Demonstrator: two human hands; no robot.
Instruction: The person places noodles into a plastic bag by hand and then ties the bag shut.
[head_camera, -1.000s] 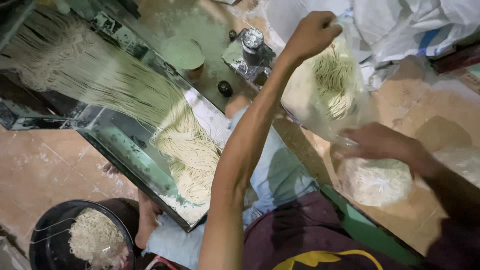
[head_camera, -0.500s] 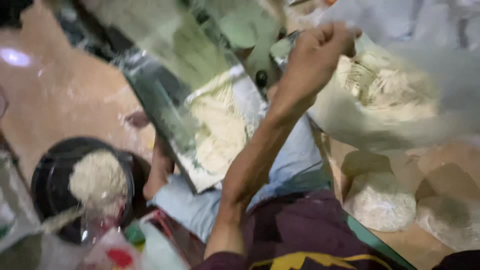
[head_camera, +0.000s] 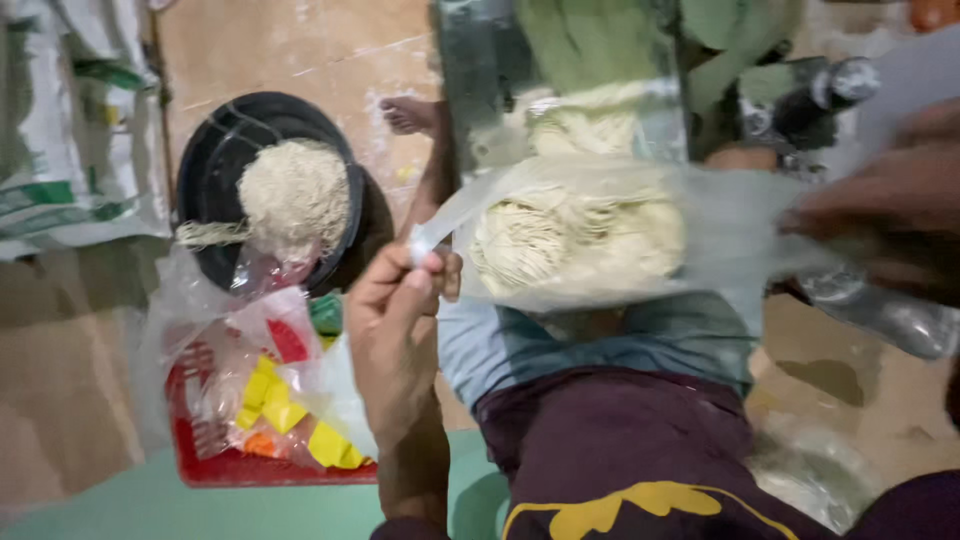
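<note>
A clear plastic bag holding a clump of pale yellow noodles is stretched sideways above my lap. My left hand pinches the bag's left corner between thumb and fingers. My right hand, blurred at the right edge, grips the bag's other end. Behind the bag, more noodle strands hang from a metal noodle machine.
A black bowl with a heap of noodles sits on the floor at the upper left. A red basket with crumpled plastic bags and coloured packets is beside my left arm. A printed sack lies at far left. My bare foot shows near the machine.
The bag of noodles came down from a raised position to lap height, now stretched between both hands. The view swung left, bringing the black bowl and red basket into sight.
</note>
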